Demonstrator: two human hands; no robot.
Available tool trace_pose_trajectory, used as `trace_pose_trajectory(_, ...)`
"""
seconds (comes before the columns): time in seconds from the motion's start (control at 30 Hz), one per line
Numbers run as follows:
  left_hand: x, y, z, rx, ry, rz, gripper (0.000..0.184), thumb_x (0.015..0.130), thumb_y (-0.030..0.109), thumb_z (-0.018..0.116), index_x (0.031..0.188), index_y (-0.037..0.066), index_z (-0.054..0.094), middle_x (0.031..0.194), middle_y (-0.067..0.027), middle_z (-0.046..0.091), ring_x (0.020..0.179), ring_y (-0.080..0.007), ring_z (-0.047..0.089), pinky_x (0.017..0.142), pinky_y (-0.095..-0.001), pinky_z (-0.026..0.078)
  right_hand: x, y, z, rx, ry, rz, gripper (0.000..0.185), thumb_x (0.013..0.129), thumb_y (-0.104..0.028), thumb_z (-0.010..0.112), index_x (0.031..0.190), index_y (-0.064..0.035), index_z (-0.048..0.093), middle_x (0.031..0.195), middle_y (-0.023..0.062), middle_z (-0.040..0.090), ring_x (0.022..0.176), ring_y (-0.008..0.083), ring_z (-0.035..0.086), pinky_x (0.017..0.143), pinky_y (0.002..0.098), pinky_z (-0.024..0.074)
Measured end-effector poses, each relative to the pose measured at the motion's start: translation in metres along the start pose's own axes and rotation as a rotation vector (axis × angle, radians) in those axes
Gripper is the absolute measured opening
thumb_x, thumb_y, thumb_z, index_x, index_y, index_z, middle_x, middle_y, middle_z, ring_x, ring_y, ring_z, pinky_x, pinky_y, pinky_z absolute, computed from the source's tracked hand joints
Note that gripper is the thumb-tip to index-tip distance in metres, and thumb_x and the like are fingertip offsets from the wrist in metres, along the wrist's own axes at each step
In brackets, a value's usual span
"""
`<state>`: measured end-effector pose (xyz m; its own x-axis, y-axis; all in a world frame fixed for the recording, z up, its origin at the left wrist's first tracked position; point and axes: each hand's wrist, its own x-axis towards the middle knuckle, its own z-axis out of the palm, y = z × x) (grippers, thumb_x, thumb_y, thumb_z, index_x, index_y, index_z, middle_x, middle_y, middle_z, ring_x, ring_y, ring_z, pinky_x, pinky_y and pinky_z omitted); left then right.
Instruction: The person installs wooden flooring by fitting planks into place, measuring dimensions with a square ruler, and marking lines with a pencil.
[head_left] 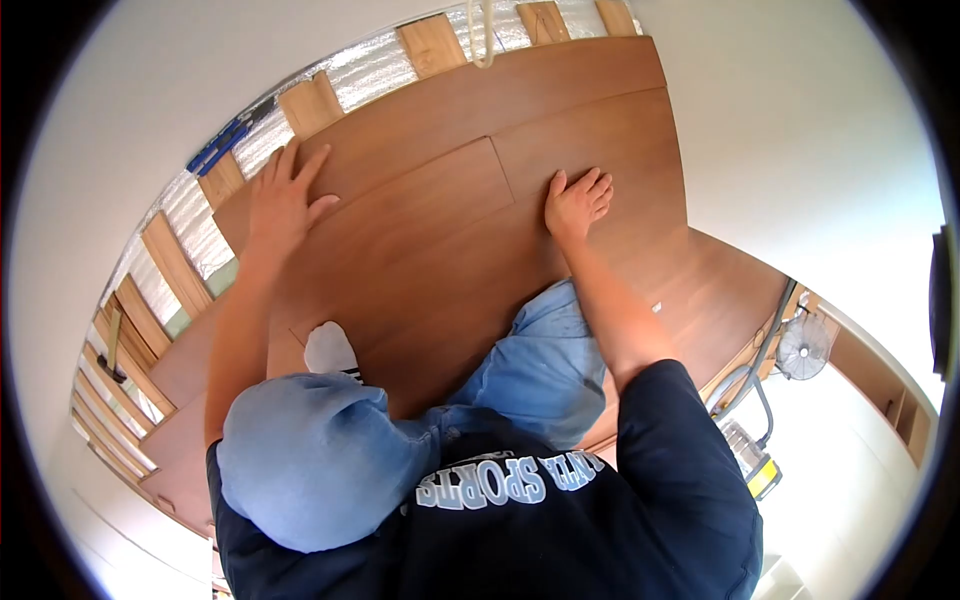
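Observation:
Brown wooden floorboards (420,230) lie in rows beneath both hands. My left hand (285,195) rests on the far boards near their left end, fingers spread and thumb out to the right. Farther right, my right hand (580,203) lies on the boards with its fingers bent a little and the thumb apart. Neither hand holds anything. A short seam (503,170) between two board ends shows between the hands. My knees in blue trousers (545,350) and one pale sock (330,348) are on the floorboards.
Wooden battens (432,45) over silver foil (370,70) border the boards. A blue tool (220,145) and a hammer (113,345) lie on the left. A pale cord (482,35) hangs ahead. At right are a fan (803,345), a grey hose (768,365) and a vacuum cleaner (748,460).

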<state>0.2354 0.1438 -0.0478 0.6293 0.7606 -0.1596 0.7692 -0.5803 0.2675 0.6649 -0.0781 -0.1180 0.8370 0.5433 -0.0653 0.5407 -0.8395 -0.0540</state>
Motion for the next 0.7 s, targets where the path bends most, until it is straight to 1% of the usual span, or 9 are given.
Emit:
trace_pose_trajectory(0.1,0.009,0.014,-0.001,0.075,-0.085,-0.032,0.078,0.091,0.044,0.081,0.161,0.036,0.049,0.169,-0.0149,0.039,0.152,-0.0401,0.040,0.122,-0.0546,0.037,0.037,-0.019,-0.046,0.161,-0.097,-0.129,0.073,0.105,-0.046,0.058,0.156,0.0045,0.045,0.171,0.0329,0.025,0.155,0.0522,0.027,0.127,0.0612,0.0212)
trace_pose_trajectory(0.2,0.009,0.014,0.004,0.067,-0.080,-0.031,0.077,0.089,0.046,0.080,0.160,0.037,0.051,0.169,-0.0142,0.038,0.152,-0.0398,0.040,0.121,-0.0557,0.037,0.142,-0.096,-0.082,0.338,0.245,-0.442,0.058,0.106,-0.033,0.056,0.148,0.0062,0.052,0.166,0.0340,0.033,0.144,0.0543,0.041,0.121,0.0605,0.0318)
trace_pose_trajectory(0.27,0.012,0.014,0.003,0.078,-0.092,-0.028,0.077,0.089,0.046,0.081,0.160,0.037,0.052,0.169,-0.0142,0.038,0.151,-0.0403,0.040,0.121,-0.0560,0.038,0.208,-0.156,-0.115,0.498,0.340,-0.614,0.055,0.106,-0.031,0.056,0.145,0.0083,0.051,0.158,0.0341,0.045,0.146,0.0495,0.042,0.122,0.0578,0.0328)
trace_pose_trajectory(0.3,0.011,0.014,0.004,0.046,-0.091,-0.029,0.077,0.088,0.045,0.081,0.159,0.036,0.053,0.169,-0.0144,0.037,0.151,-0.0409,0.040,0.120,-0.0562,0.039,0.221,-0.174,-0.112,0.511,0.334,-0.592,0.055,0.106,-0.031,0.056,0.145,0.0083,0.051,0.158,0.0341,0.045,0.146,0.0495,0.042,0.122,0.0578,0.0328)
trace_pose_trajectory(0.37,0.019,0.012,0.005,0.037,-0.082,-0.015,0.076,0.087,0.045,0.082,0.158,0.035,0.055,0.170,-0.0146,0.037,0.151,-0.0416,0.040,0.120,-0.0564,0.039,0.250,-0.201,-0.100,0.123,0.505,-0.370,0.062,0.093,-0.038,0.073,0.148,-0.0111,0.062,0.156,0.0162,0.057,0.147,0.0316,0.050,0.124,0.0548,0.0340)
trace_pose_trajectory(0.4,0.019,0.013,0.006,0.039,-0.085,-0.025,0.077,0.087,0.044,0.083,0.158,0.035,0.055,0.170,-0.0151,0.037,0.151,-0.0420,0.040,0.119,-0.0564,0.040,0.249,-0.188,-0.075,0.138,0.502,-0.356,0.062,0.093,-0.038,0.073,0.148,-0.0111,0.062,0.156,0.0162,0.057,0.147,0.0316,0.050,0.124,0.0548,0.0340)
trace_pose_trajectory(0.47,0.014,0.021,-0.003,0.051,-0.100,-0.014,0.080,0.084,0.045,0.086,0.157,0.035,0.056,0.169,-0.0170,0.036,0.150,-0.0424,0.040,0.119,-0.0575,0.039,0.218,-0.139,0.001,0.254,0.263,-0.564,0.059,0.107,-0.041,0.053,0.152,-0.0033,0.051,0.165,0.0280,0.040,0.154,0.0423,0.036,0.127,0.0578,0.0241)
trace_pose_trajectory(0.6,0.018,0.023,-0.009,0.047,-0.103,-0.007,0.082,0.081,0.047,0.088,0.156,0.036,0.057,0.168,-0.0181,0.037,0.151,-0.0421,0.038,0.118,-0.0593,0.036,0.222,-0.134,0.001,0.092,0.201,-0.590,0.060,0.111,-0.050,0.040,0.155,-0.0117,0.053,0.167,0.0176,0.043,0.160,0.0375,0.028,0.131,0.0551,0.0177)
trace_pose_trajectory(0.7,0.015,0.016,-0.005,0.020,-0.100,0.009,0.082,0.081,0.046,0.089,0.156,0.037,0.057,0.167,-0.0168,0.038,0.150,-0.0410,0.038,0.118,-0.0594,0.035,0.219,-0.136,0.002,0.100,0.161,-0.572,0.060,0.111,-0.049,0.039,0.155,-0.0121,0.053,0.169,0.0166,0.041,0.160,0.0362,0.027,0.132,0.0545,0.0163)
